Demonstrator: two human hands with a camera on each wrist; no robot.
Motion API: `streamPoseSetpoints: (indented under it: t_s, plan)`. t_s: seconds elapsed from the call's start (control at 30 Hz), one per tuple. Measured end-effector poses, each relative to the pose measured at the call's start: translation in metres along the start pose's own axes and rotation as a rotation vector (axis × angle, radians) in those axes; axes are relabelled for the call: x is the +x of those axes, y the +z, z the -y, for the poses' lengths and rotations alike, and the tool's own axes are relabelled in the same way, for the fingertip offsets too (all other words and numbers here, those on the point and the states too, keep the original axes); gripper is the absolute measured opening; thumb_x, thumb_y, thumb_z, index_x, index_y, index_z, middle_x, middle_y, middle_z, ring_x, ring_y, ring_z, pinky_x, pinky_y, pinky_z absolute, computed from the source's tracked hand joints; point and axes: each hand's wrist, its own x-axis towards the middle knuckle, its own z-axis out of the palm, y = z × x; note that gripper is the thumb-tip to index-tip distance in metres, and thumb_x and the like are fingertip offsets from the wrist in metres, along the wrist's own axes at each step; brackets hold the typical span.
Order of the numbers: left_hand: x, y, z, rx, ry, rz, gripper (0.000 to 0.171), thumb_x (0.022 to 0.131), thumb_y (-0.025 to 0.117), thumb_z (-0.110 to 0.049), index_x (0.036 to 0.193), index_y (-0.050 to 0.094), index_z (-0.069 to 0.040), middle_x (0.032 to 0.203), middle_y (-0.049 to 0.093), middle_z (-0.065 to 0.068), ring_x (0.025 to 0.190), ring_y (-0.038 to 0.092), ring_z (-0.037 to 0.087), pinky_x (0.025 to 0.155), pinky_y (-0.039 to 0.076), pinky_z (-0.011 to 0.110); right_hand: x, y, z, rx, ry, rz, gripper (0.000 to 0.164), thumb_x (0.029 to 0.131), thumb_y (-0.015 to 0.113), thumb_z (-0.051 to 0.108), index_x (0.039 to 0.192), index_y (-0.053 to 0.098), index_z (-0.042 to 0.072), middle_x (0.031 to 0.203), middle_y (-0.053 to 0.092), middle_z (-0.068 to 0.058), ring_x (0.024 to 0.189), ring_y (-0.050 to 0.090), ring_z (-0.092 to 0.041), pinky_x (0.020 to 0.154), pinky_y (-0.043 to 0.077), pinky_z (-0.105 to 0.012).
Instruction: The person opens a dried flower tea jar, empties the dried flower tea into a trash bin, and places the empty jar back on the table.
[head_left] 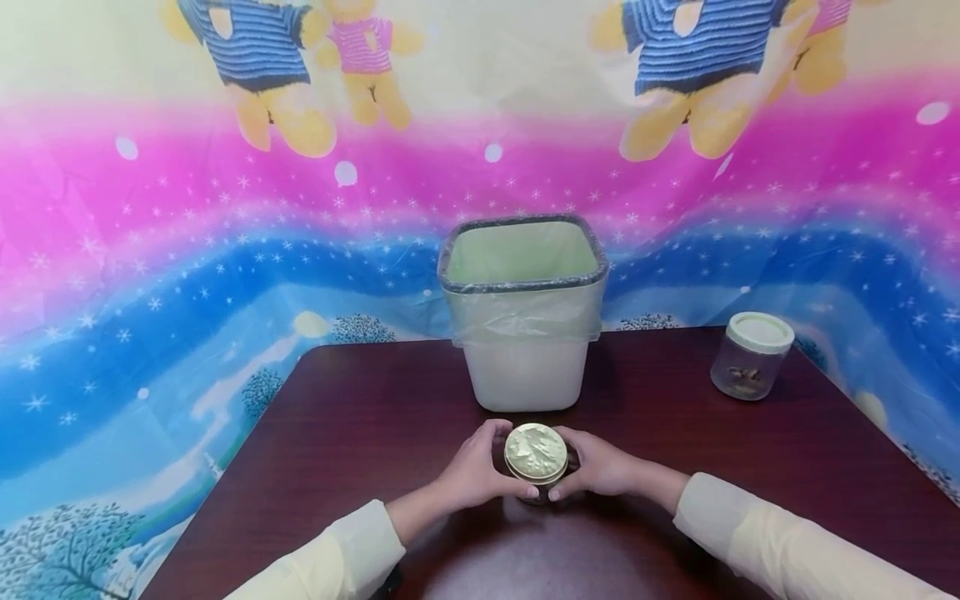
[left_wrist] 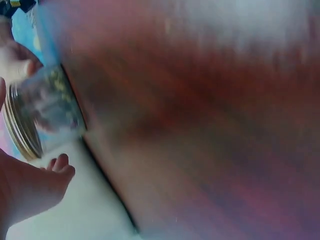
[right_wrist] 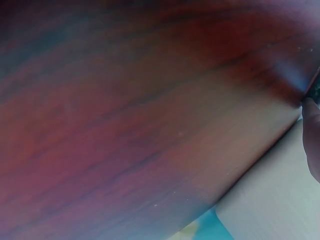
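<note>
Brown table [head_left: 360, 433], jar [left_wrist: 56, 107], relief-patterned gold lid [head_left: 536, 451]

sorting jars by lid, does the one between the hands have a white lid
No, the jar between the left hand and the right hand has a gold-coloured lid.

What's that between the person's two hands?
A gold-lidded clear jar is between the left hand and the right hand; the head view shows this best.
</note>
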Motion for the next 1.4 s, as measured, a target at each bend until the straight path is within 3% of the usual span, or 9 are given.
streamPoseSetpoints:
  t_s: [0.2,0.43,0.8,1.07,1.4]
  plan:
    - [0.009,-0.012,0.009,-0.042,0.039,0.128,0.089,0.065,0.091,-0.032,0.136,0.046,-0.004,0.132,0.054,0.006,0.120,0.052,0.021,0.100,0.041,0.040,0.001,0.001,0.001,0.002,0.012,0.005,0.078,0.071,0.086,0.006,0.135,0.042,-0.008,0.123,0.058,-0.012,0.116,0.055,-0.020,0.095,0.044,-0.025]
    - [0.025,-0.021,0.020,-0.213,0.091,0.303,0.086,0.071,0.087,-0.010,0.142,0.039,0.003,0.137,0.051,0.005,0.128,0.046,0.018,0.107,0.034,0.035,-0.001,0.001,0.004,0.003,0.024,-0.004,0.077,0.071,0.085,0.003,0.134,0.043,-0.008,0.123,0.058,-0.012,0.118,0.054,-0.025,0.095,0.044,-0.025]
    - [0.041,-0.023,0.030,-0.386,0.151,0.468,0.075,0.071,0.080,0.009,0.138,0.046,-0.001,0.125,0.060,0.005,0.117,0.055,0.013,0.100,0.041,0.032,-0.002,0.001,0.005,0.001,0.037,-0.006,0.077,0.072,0.085,0.004,0.135,0.042,-0.007,0.124,0.058,-0.012,0.120,0.052,-0.028,0.096,0.043,-0.026]
    - [0.040,-0.021,0.028,-0.382,0.154,0.452,0.073,0.072,0.080,0.009,0.136,0.048,-0.001,0.120,0.063,0.005,0.111,0.057,0.013,0.096,0.044,0.032,0.001,-0.001,0.003,-0.033,0.049,0.002,0.078,0.072,0.086,0.007,0.135,0.042,-0.006,0.124,0.059,-0.009,0.118,0.053,-0.023,0.095,0.043,-0.024]
    - [0.028,-0.014,0.021,-0.320,0.097,0.314,0.069,0.071,0.084,0.001,0.132,0.051,-0.003,0.118,0.064,0.001,0.113,0.057,0.012,0.099,0.041,0.030,0.001,-0.001,0.001,-0.029,0.050,-0.001,0.077,0.071,0.087,0.009,0.133,0.044,-0.005,0.121,0.061,-0.008,0.115,0.055,-0.019,0.094,0.044,-0.025]
